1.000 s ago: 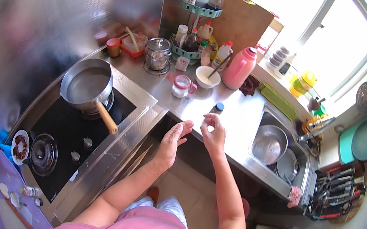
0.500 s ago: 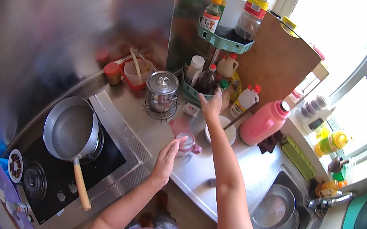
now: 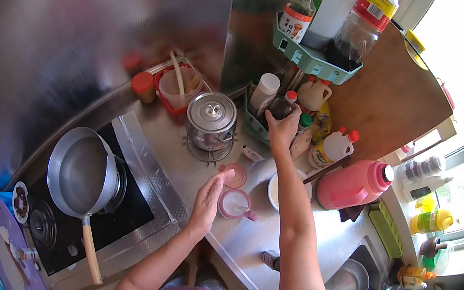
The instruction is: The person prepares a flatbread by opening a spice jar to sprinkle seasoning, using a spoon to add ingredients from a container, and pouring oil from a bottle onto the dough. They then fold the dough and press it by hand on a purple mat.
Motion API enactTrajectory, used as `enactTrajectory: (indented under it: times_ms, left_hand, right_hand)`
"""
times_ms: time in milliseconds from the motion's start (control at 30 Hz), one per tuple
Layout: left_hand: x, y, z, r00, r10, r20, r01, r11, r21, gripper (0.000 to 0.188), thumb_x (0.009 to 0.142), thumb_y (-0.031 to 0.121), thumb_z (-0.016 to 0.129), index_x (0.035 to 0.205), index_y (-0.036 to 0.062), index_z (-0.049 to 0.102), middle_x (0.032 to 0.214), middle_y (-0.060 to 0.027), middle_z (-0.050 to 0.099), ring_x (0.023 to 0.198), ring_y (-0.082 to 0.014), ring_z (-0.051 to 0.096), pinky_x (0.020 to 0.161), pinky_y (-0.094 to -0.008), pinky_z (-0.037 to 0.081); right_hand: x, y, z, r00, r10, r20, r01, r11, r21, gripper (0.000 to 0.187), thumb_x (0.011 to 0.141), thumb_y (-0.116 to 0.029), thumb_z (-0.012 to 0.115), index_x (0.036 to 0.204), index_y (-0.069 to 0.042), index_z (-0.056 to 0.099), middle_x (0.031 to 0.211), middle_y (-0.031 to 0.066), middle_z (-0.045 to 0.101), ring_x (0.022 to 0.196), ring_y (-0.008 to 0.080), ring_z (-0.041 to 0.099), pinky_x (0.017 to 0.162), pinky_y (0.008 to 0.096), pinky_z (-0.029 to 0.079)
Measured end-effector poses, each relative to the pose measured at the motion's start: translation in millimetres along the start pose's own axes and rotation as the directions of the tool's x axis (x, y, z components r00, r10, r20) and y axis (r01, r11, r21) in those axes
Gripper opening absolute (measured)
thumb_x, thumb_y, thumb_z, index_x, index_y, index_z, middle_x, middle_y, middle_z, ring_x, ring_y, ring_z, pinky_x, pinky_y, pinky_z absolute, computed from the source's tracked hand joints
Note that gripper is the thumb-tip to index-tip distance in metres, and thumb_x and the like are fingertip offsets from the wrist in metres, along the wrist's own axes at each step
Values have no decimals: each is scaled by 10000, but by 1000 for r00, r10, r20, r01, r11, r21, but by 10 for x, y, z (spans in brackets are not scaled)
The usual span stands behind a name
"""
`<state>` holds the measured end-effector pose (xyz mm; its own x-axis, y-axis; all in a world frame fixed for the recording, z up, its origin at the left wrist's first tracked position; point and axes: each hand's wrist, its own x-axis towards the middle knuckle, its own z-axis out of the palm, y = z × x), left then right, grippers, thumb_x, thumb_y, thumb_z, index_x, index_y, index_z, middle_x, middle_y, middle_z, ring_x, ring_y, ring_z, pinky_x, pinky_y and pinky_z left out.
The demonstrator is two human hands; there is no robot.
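My right hand [image 3: 283, 130] reaches into the lower tier of the green corner rack [image 3: 254, 125]. Its thumb and fingers wrap round a dark brown bottle [image 3: 279, 109] with a red cap, still standing in the rack among a white-capped jar [image 3: 265, 92], a green-capped bottle [image 3: 306, 120] and a pale jug [image 3: 315, 95]. My left hand [image 3: 209, 200] hovers over the counter, fingers stretched out and holding nothing. Beside it stands an uncovered pink cup [image 3: 234, 204] with white contents and a spoon-like handle inside. A round pink lid [image 3: 234, 175] lies just behind the cup.
A lidded steel pot [image 3: 211, 121] stands on a wire trivet. Left, a wooden-handled pan [image 3: 79, 173] sits on the black cooktop [image 3: 138, 209]. A white bowl [image 3: 274, 194] is partly behind my right forearm; a pink thermos [image 3: 351, 187] stands near the sink [image 3: 364, 253].
My right hand has moved forward from above the rack's front edge and closed round the dark bottle. My left hand has shifted slightly left of the pink cup. The whole view has shifted.
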<state>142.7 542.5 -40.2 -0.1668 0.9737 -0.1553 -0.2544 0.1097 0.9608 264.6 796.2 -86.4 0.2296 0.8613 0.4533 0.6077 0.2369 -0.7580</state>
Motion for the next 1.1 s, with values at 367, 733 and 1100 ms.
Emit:
enactTrajectory:
  times_ms: [367,733,1100]
  left_hand:
    - [-2,-50,-16,995,64,-72,-71,993,-96,387,1018,243,502,1302,-18,533,1312,-122,568,1261,-203,489,1098,-330,325]
    - [-479,126,-41,835,543,91,-511,702,496,918,667,70,830,1430,4,324,1358,-250,476,1260,-395,485,1038,-445,407]
    - [-1482,-52,-554,877,461,-133,-382,839,388,856,677,199,874,1337,-36,382,1200,-223,565,1114,-341,586,954,-419,464]
  right_hand:
    - [-210,-541,-745,980,-199,23,193,966,172,744,658,-174,835,1274,10,460,1204,196,555,1118,336,565,973,387,444]
    - [-1323,-1622,-1920,675,-243,697,92,965,247,851,613,-242,869,1301,8,435,1113,195,618,1063,308,625,939,373,483]
    - [-1707,-576,-1391,465,-161,870,491,865,-103,1096,616,-354,867,1482,-61,262,1411,248,412,1293,406,436,1063,448,389]
